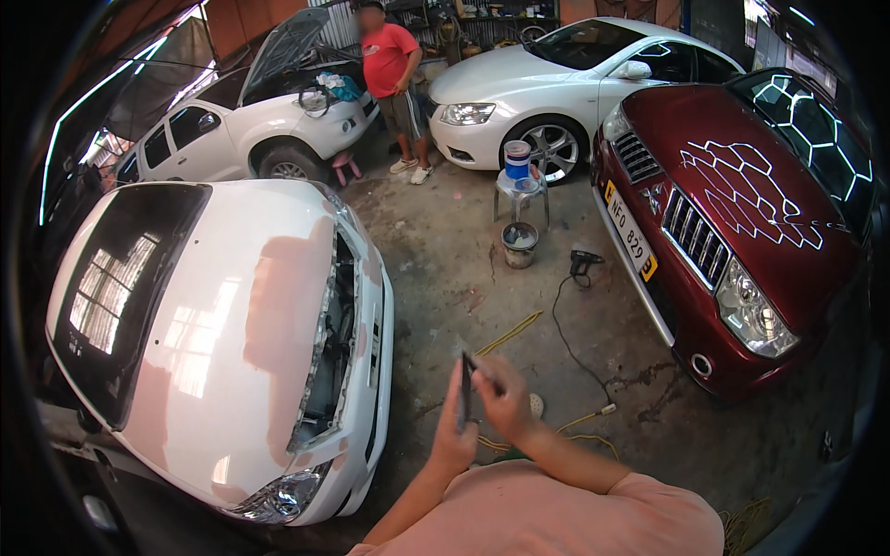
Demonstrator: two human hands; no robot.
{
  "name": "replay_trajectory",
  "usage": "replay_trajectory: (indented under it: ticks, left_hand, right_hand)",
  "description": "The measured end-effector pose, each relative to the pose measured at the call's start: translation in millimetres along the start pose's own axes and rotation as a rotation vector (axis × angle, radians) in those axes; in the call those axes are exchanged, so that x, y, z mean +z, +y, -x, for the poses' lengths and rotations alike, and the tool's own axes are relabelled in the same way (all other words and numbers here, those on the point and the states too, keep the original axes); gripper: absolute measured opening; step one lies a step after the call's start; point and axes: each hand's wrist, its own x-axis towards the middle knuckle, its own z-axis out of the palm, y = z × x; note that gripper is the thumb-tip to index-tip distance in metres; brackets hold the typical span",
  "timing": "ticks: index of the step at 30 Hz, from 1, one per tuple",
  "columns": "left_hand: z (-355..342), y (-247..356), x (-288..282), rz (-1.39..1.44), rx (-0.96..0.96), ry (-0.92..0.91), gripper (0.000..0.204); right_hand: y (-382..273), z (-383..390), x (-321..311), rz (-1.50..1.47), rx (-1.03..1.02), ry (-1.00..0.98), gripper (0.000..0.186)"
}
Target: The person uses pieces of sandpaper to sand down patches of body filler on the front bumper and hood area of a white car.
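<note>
1 dark flat piece [464, 406] is located above the floor [436, 278], near the front of the wearer's pink shirt [547, 514], between the left hand [452, 445] and the right hand [503, 398]. Left hand: closed on the piece, fingers extended nearly straight along its side, thumb toward the lower end. Right hand: fingers bent and closed at the upper end, where the 2 hands meet or nearly meet. A dark portion also shows at the right fingers; whether it belongs to the same piece cannot be determined. Handling, by judgement: the piece appears thin and light, so low grip force should suffice. It looks stiff enough to hold its line, but its material and surface finish are not legible; treat slipperiness and fragility as unknown. Recommended hold: pinch the flat faces between thumb and fingers, 1 hand at each end, and keep fingertips off the narrow edges in case they are sharp or abrasive. Surroundings: a white car [190, 269] with pinkish patches on its hood stands at the left, well apart from the piece. A yellow cord [508, 334] lies on the floor beyond the hands, and a black corded tool [584, 262] lies farther off, near a bucket [519, 250].
</note>
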Motion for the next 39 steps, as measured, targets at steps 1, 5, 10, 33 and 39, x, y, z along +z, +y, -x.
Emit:
replay_trajectory:
  ticks: [1, 5, 10, 33, 39]
  left_hand:
    - [1.9, 1.1, 2.9, 0.011, -0.006, -0.008, 0.075]
    - [1.8, -8.1, -11.7, 0.16, -0.132, 0.039, 0.078]
    - [3.1, 18.3, 11.5, -0.058, -0.002, -0.083, 0.095]
    - [33.5, 3.9, -38.7, 0.447, -0.421, 0.023, 0.064]
    - [10.2, 27.6, -74.8, 0.804, -0.511, 0.351, 0.053]
  right_hand:
    - [-4.7, -6.1, -4.0, -0.08, 0.107, -0.022, 0.024]
    - [-23.4, 15.3, 5.9, -0.003, -0.295, -0.01, 0.02]
    - [-7.8, -4.5, -7.2, -0.07, 0.101, -0.001, 0.026]
    - [-0.4, -27.1, -12.5, -0.159, -0.05, 0.085, 0.023]
    - [-26.7, -1.1, -38.5, 0.031, -0.533, -0.054, 0.031]
